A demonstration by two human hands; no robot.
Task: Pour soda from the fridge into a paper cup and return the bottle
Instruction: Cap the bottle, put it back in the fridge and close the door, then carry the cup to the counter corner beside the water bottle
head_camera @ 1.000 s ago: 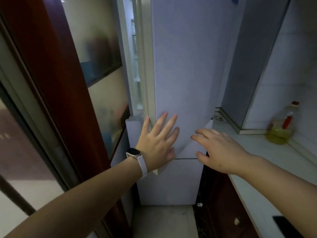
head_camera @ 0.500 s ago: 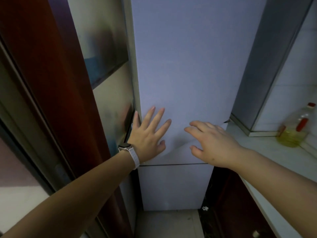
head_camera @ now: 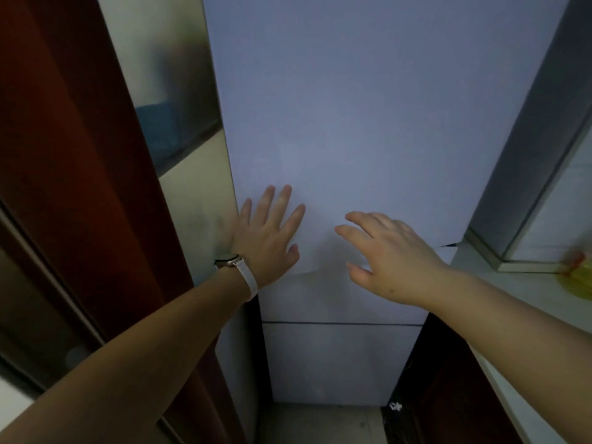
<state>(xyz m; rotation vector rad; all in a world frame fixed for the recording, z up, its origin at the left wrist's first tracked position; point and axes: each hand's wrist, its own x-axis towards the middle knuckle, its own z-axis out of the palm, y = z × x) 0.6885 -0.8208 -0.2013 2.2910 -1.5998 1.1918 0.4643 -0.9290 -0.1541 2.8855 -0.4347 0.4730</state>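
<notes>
Forearms reach from the near edge toward a tall pale blue-white fridge door point(head_camera: 336, 123). Left hand point(head_camera: 267, 241), with a white-strapped wristwatch point(head_camera: 238, 272), lies flat on the door near its left edge, fingers point(head_camera: 282, 203) straight and spread, holding nothing. Right hand point(head_camera: 389, 254) hovers just in front of the door, fingers point(head_camera: 355, 233) loosely extended and empty; contact cannot be told. Below the hands, a dark horizontal seam point(head_camera: 339, 323) separates the upper door from a lower panel. At right, a pale desk point(head_camera: 519, 293) carries a blurred yellow plastic bottle with a red cap point(head_camera: 578, 274). At left stands a dark red wooden frame point(head_camera: 73, 155) with a frosted panel. Soda bottle and paper cup are not in view; the bottle is presumably inside the fridge. Judged progress: the door appears shut, so the task seems either complete or not yet begun. No brand, label or writing is legible.
</notes>
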